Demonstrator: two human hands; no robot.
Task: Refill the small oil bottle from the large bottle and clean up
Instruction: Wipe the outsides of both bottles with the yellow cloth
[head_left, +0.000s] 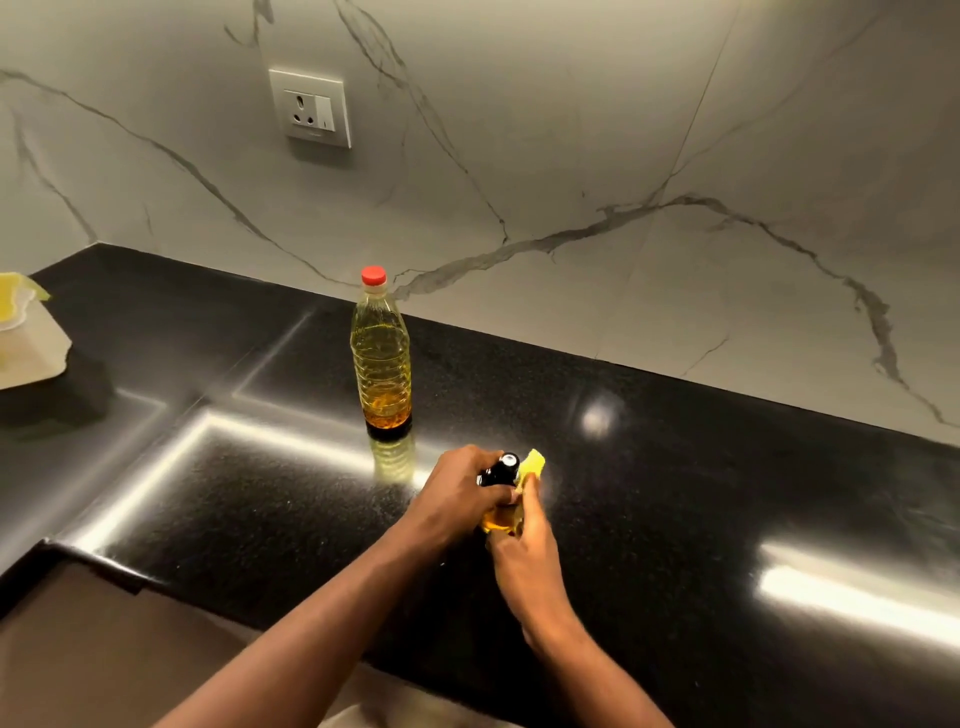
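Observation:
The large clear oil bottle (382, 358) with a red cap stands upright on the black counter (675, 467), holding yellow oil. In front of it my left hand (460, 493) grips the small oil bottle (500, 470) just below its black top. My right hand (524, 556) holds a yellow cloth (532, 465) pressed against the small bottle's right side. Most of the small bottle's body is hidden by both hands; a bit of yellow oil shows between them.
A pale tray with a yellow item (26, 332) sits at the counter's far left. A wall socket (311, 106) is on the marble backsplash. The counter's front edge drops off at lower left (93, 564).

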